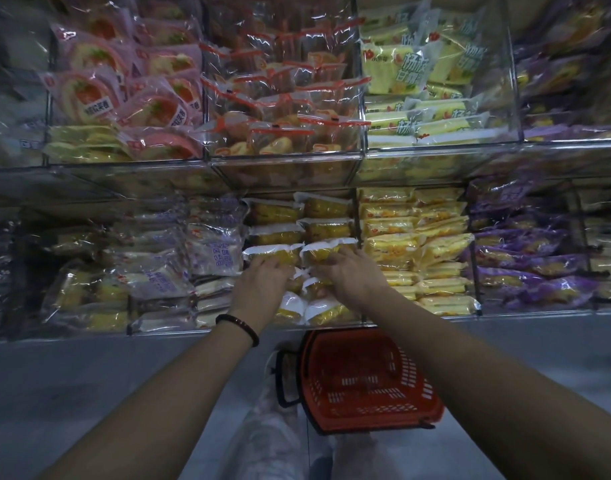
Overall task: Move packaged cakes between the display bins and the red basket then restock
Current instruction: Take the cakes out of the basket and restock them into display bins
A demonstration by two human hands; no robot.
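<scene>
1. Both hands are in the lower row of display bins at the centre of the frame, inside the middle bin (359, 223), which holds the yellow cakes (326, 230) in white-ended wrappers.
2. The left hand (262, 277), with a dark bracelet (238, 327) on its wrist, lies on top of the front left packet (273, 254). Its fingers are bent over the wrapper.
3. The right hand (349, 275) sits just beside it, fingers bent over the neighbouring packet (323, 252). Both hands are blurred, so I cannot tell whether they pinch these packets or only press and straighten them.
4. The red basket (359, 362) stands on the floor (89, 393) at lower centre, directly below that bin and between the forearms. Its bottom and slotted walls show bare, with no packet visible inside.
5. The middle bin looks well filled. Packets sit in two columns toward the back, with more heaped at the front under the hands.
6. My judgement is that an empty basket beside a full bin points to one of two stages. Either the cakes have gone back into the bin and the hands are tidying the rows, or a transfer out is only starting. This one view does not settle which.
7. The neighbouring bins also look stocked: pale yellow packets (411, 244) right of centre, purple ones (526, 265) at far right, and pink ones (96, 95) at upper left. If restocking remains, it is probably just squaring up this middle bin.
</scene>
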